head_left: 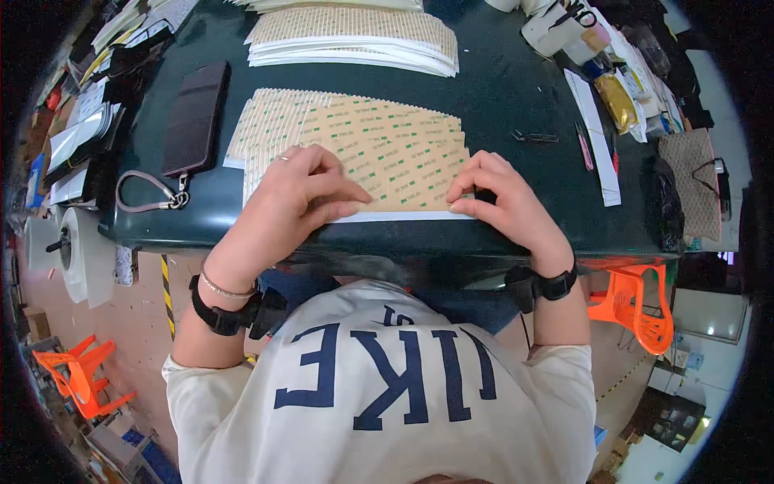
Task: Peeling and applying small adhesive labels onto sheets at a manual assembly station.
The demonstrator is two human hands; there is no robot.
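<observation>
A fanned stack of tan adhesive-backed sheets (322, 121) with small green printing lies in front of me near the table's front edge. The frontmost sheet (407, 177) shows a white strip along its near edge. My left hand (302, 189) is closed at that sheet's near left part, thumb and index fingertip pinching by the edge. At its near right corner, my right hand (501, 198) pinches the edge between thumb and bent fingers. The fingers partly cover both near corners.
Further back lies another stack of sheets (355, 40). To the left is a dark phone case (196, 117) with a wrist strap (145, 189). Tweezers (535, 137), a pink-handled tool (584, 147) and a white strip (595, 141) lie right. Orange stools (637, 306) stand on the floor.
</observation>
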